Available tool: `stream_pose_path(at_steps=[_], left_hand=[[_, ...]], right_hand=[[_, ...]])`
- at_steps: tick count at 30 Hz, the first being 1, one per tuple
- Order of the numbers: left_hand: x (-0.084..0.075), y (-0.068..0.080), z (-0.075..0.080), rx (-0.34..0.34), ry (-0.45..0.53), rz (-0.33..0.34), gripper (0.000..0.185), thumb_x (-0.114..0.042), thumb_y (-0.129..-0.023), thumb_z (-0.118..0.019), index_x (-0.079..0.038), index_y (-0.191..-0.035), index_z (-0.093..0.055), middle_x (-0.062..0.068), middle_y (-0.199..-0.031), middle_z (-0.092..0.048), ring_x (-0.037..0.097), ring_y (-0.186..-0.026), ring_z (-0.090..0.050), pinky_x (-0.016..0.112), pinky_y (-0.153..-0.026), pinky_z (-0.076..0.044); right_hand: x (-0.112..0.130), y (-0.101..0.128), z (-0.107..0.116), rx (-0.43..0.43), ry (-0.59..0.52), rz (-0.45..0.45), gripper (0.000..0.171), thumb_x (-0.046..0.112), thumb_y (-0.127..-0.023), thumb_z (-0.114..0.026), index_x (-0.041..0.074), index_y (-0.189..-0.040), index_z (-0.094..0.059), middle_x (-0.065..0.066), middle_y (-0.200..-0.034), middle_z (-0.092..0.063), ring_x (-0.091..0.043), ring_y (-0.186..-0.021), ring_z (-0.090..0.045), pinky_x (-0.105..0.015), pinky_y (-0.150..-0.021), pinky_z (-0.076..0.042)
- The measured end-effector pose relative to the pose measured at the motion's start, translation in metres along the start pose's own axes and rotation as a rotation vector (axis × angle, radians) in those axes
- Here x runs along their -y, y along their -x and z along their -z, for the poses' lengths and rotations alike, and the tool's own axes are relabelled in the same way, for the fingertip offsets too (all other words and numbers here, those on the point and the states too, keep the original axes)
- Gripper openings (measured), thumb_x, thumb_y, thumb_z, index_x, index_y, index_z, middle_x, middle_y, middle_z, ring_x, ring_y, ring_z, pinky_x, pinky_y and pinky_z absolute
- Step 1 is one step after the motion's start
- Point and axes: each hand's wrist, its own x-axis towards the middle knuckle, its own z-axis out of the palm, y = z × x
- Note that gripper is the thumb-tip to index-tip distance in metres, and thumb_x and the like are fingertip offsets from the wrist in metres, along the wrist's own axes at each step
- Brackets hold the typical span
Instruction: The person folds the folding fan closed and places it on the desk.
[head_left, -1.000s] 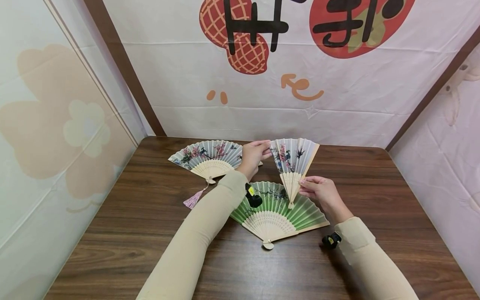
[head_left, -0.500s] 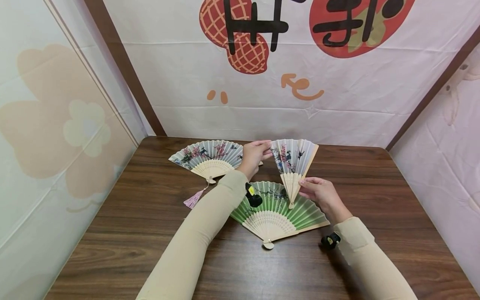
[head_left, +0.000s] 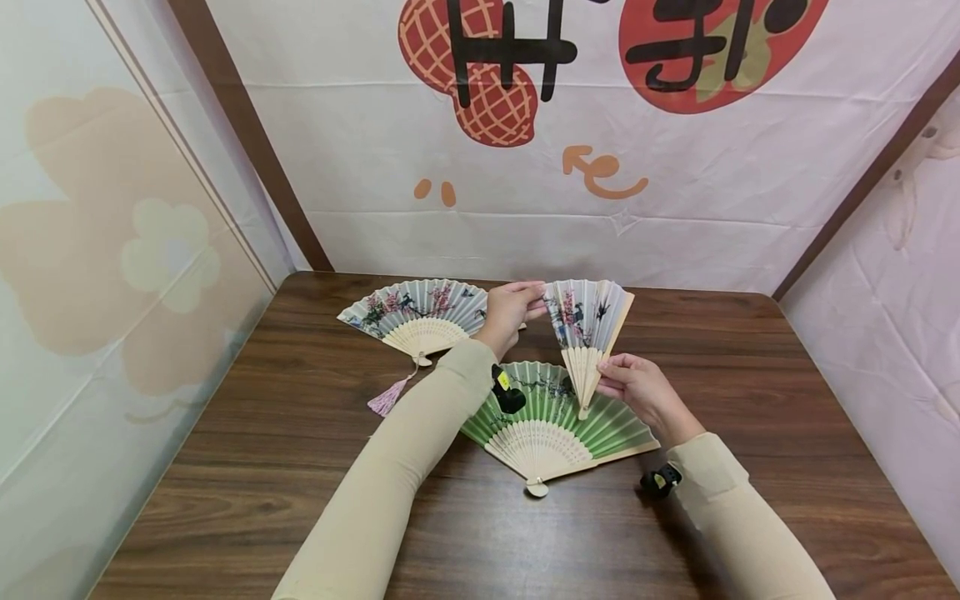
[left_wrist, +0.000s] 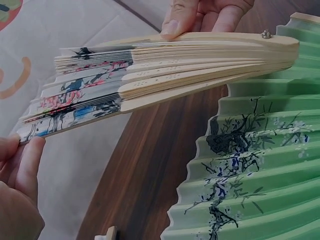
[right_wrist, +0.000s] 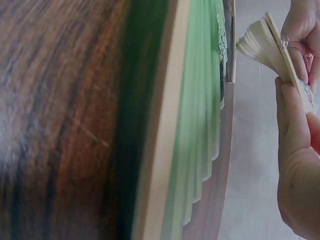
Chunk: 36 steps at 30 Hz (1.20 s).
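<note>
Both hands on one small folding fan (head_left: 587, 321), white leaf with pink blossom and dark birds, bamboo ribs. Fan held up off the counter (head_left: 225, 433), partly folded, leaf at the top, pivot pointing down over the green fan.

Left hand (head_left: 510, 310): fingers and thumb pinch the upper left edge of the leaf. In the left wrist view the fingertips (left_wrist: 30, 160) sit right at the end of the outer guard stick, pleats stacked close together.

Right hand (head_left: 637, 385): fingers curled round the ribs low down, near the pivot rivet; thumb pressed on the right guard stick. Right wrist view shows the sticks clamped between thumb and fingers (right_wrist: 292, 115), edge-on.

Green folding fan (head_left: 551, 421): fully spread, flat on the counter, directly beneath the held fan, near edge toward the person. Dark branch-and-bird print on the leaf, clear in the left wrist view (left_wrist: 250, 165).

Third fan (head_left: 416, 312): pale blue-grey leaf with blossom print, spread flat at the far left of the counter, just beside the left hand. Pink tassel (head_left: 386, 400) trails from its pivot toward the person.

Beige sleeves on both forearms. Printed white cloth backdrop (head_left: 525, 208) behind the counter.
</note>
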Motion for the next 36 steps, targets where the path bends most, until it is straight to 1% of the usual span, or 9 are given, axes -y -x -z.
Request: stream_pose_path(at_steps=[3,9,15,18,22,26,30,32,36], left_hand=[[0.000,0.000,0.001,0.012,-0.013,0.008,0.025,-0.002,-0.095,-0.064,0.006,-0.118,-0.069,0.024,-0.122,-0.068,0.008,-0.066,-0.069,0.030,-0.081,-0.064],[-0.001,0.001,0.001,0.037,-0.035,0.019,0.025,-0.004,-0.096,-0.064,0.005,-0.118,-0.069,0.023,-0.122,-0.068,0.009,-0.070,-0.070,0.040,-0.095,-0.060],[-0.002,0.002,0.000,0.061,-0.042,0.024,0.025,-0.003,-0.096,-0.064,0.006,-0.118,-0.069,0.025,-0.122,-0.068,0.009,-0.070,-0.069,0.047,-0.101,-0.055],[-0.002,0.002,0.000,0.061,-0.041,0.023,0.025,-0.003,-0.096,-0.064,0.006,-0.118,-0.069,0.026,-0.121,-0.068,0.010,-0.070,-0.069,0.049,-0.102,-0.054],[-0.002,0.003,0.001,0.048,-0.063,0.022,0.024,-0.005,-0.096,-0.064,0.005,-0.117,-0.069,0.024,-0.121,-0.069,0.012,-0.075,-0.071,0.043,-0.097,-0.059],[-0.002,0.004,0.001,0.045,-0.075,0.029,0.024,-0.006,-0.096,-0.064,0.004,-0.118,-0.069,0.023,-0.122,-0.069,0.020,-0.087,-0.074,0.036,-0.090,-0.062],[-0.003,0.004,0.001,0.054,-0.081,0.043,0.025,-0.007,-0.097,-0.064,0.003,-0.119,-0.069,0.022,-0.123,-0.068,0.027,-0.100,-0.073,0.039,-0.094,-0.061],[-0.003,0.004,0.001,0.059,-0.086,0.047,0.025,-0.008,-0.097,-0.064,0.003,-0.119,-0.069,0.022,-0.123,-0.068,0.028,-0.101,-0.073,0.041,-0.096,-0.059],[-0.002,0.003,0.001,0.065,-0.089,0.050,0.025,-0.007,-0.097,-0.064,0.003,-0.118,-0.069,0.023,-0.122,-0.068,0.024,-0.095,-0.074,0.042,-0.097,-0.059]], right_hand=[[-0.001,-0.001,0.001,0.010,-0.001,-0.005,0.026,0.000,-0.104,-0.043,0.010,-0.085,-0.058,0.004,-0.082,-0.065,-0.006,-0.075,-0.068,-0.018,-0.075,-0.062],[-0.005,-0.002,0.004,0.031,-0.029,-0.024,0.029,0.000,-0.105,-0.042,0.011,-0.085,-0.059,0.005,-0.081,-0.066,-0.006,-0.075,-0.068,-0.018,-0.075,-0.062],[-0.009,-0.003,0.006,0.053,-0.037,-0.044,0.030,0.001,-0.105,-0.043,0.012,-0.084,-0.060,0.004,-0.081,-0.067,-0.006,-0.074,-0.068,-0.017,-0.074,-0.062],[-0.009,-0.002,0.006,0.059,-0.049,-0.044,0.032,0.000,-0.105,-0.042,0.013,-0.081,-0.059,0.004,-0.080,-0.066,-0.006,-0.074,-0.068,-0.017,-0.074,-0.062],[-0.009,-0.002,0.006,0.070,-0.065,-0.043,0.034,-0.001,-0.105,-0.041,0.013,-0.079,-0.059,0.004,-0.080,-0.067,-0.006,-0.074,-0.069,-0.018,-0.073,-0.062],[-0.010,-0.003,0.006,0.080,-0.069,-0.045,0.033,-0.001,-0.104,-0.042,0.013,-0.080,-0.059,0.004,-0.080,-0.068,-0.006,-0.074,-0.069,-0.018,-0.074,-0.062],[-0.012,-0.004,0.006,0.081,-0.069,-0.056,0.032,-0.001,-0.104,-0.043,0.013,-0.081,-0.060,0.004,-0.080,-0.068,-0.006,-0.074,-0.069,-0.017,-0.074,-0.062],[-0.012,-0.005,0.006,0.082,-0.070,-0.064,0.032,0.000,-0.104,-0.043,0.013,-0.081,-0.061,0.004,-0.079,-0.069,-0.006,-0.074,-0.069,-0.017,-0.074,-0.062],[-0.012,-0.004,0.005,0.083,-0.076,-0.068,0.033,0.000,-0.104,-0.043,0.013,-0.081,-0.062,0.004,-0.078,-0.069,-0.006,-0.073,-0.069,-0.017,-0.074,-0.062]])
